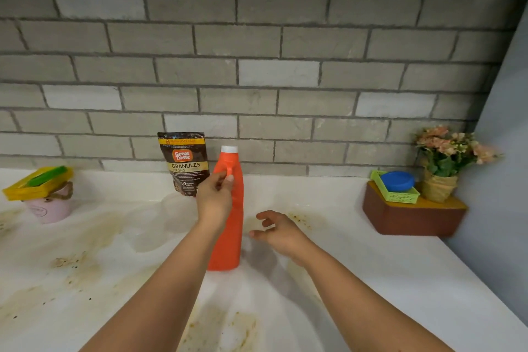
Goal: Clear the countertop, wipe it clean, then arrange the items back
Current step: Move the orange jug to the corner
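A tall orange bottle (230,226) with a white cap stands upright in the middle of the stained white countertop (357,271). My left hand (215,199) grips the bottle's small handle near the neck. My right hand (278,233) hovers just right of the bottle, fingers loosely spread and holding nothing. Behind the bottle, a brown coffee granules pouch (183,161) leans against the brick wall.
At the far left a pink pot (51,208) carries a yellow tray with a green sponge (43,177). At the right corner, a brown box (411,216) holds a green basket with a blue lid (397,181) and a flower pot (445,163). Brown stains cover the counter.
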`<state>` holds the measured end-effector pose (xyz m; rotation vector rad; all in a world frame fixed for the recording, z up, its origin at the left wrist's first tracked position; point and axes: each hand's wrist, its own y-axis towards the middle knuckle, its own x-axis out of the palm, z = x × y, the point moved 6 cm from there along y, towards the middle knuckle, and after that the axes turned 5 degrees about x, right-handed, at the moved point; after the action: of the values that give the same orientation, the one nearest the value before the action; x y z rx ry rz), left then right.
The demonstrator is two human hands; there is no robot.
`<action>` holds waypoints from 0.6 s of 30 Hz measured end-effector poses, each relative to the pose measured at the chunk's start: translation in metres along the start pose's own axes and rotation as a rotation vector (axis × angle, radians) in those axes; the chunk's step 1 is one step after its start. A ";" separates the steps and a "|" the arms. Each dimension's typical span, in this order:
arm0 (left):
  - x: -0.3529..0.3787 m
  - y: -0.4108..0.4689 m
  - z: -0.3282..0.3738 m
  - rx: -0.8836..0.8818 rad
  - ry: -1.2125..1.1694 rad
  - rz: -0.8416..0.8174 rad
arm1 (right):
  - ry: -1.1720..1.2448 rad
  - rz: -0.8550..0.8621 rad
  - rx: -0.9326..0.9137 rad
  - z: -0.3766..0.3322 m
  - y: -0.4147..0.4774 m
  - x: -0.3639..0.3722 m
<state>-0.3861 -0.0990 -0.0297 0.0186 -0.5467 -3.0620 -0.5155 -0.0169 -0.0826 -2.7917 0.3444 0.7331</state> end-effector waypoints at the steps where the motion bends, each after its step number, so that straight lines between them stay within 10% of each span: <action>1: 0.006 -0.004 0.007 0.019 -0.014 -0.021 | 0.017 0.006 -0.008 0.001 -0.002 -0.002; 18: 0.189 -0.108 0.081 0.055 -0.261 -0.502 | 0.367 0.418 -0.175 0.095 -0.051 -0.156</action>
<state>-0.5799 0.0242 0.0077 -0.2896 -0.7397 -3.5631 -0.6755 0.0837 -0.0757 -3.0521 0.9983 0.3292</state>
